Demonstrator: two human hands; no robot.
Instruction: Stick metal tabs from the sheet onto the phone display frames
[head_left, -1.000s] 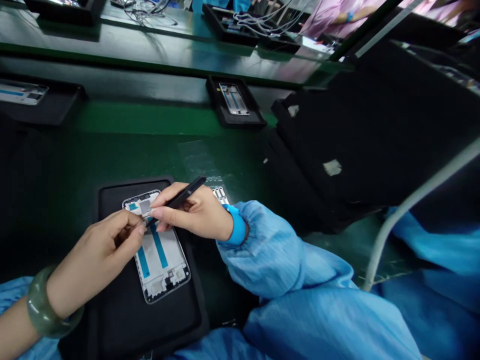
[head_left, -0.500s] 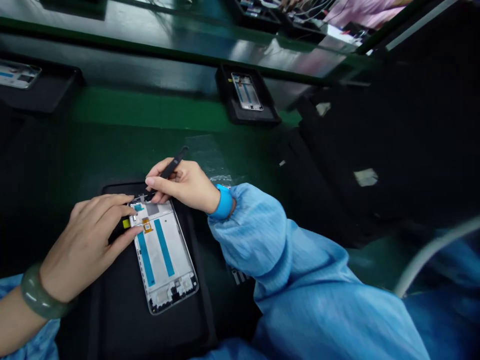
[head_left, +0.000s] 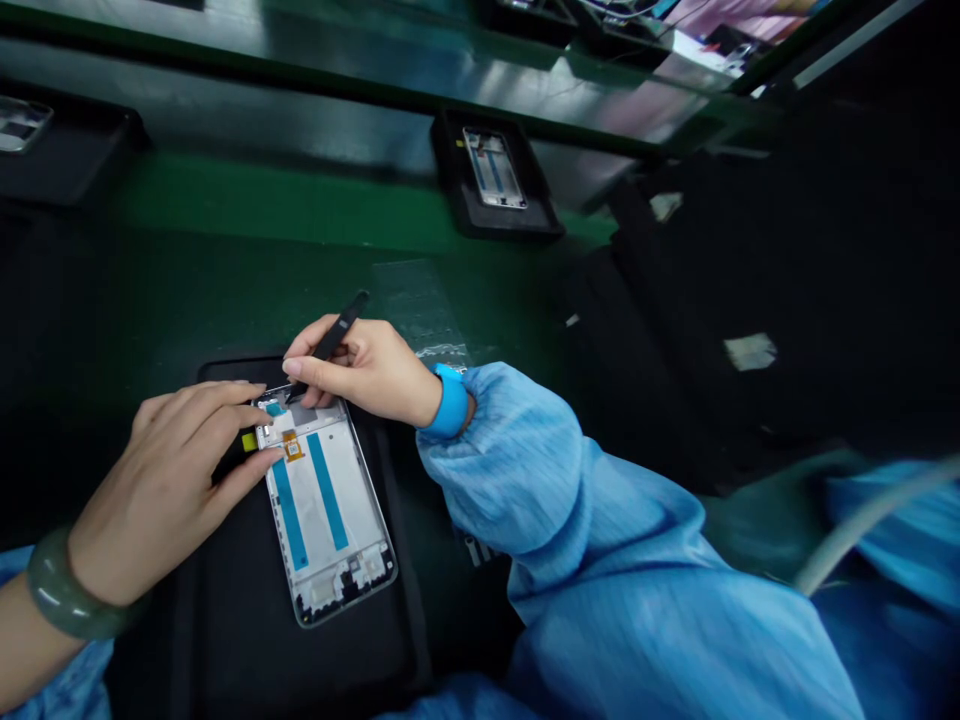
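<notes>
A silver phone frame (head_left: 330, 520) with two blue strips and an orange flex cable (head_left: 292, 446) lies tilted on a black tray (head_left: 247, 620). My left hand (head_left: 191, 440) rests its fingertips and thumb on the frame's upper left edge, steadying it, beside a yellow tab (head_left: 249, 442). In my right hand (head_left: 367, 370) is a pair of black tweezers (head_left: 339, 330), gripped like a pen. Their tips point down at the top end of the frame, near a small blue piece (head_left: 274, 409). Whether they pinch a part, I cannot make out.
Another phone frame (head_left: 495, 170) lies in a black tray (head_left: 469, 215) at the back. A further tray (head_left: 82, 150) with a frame is at far left. Clear plastic film (head_left: 412, 295) lies behind my right hand. Dark stacked boxes (head_left: 712, 300) stand on the right.
The tweezers' tips have shifted slightly down and left over the frame's top end. My left hand keeps its place on the frame. The view has turned a little.
</notes>
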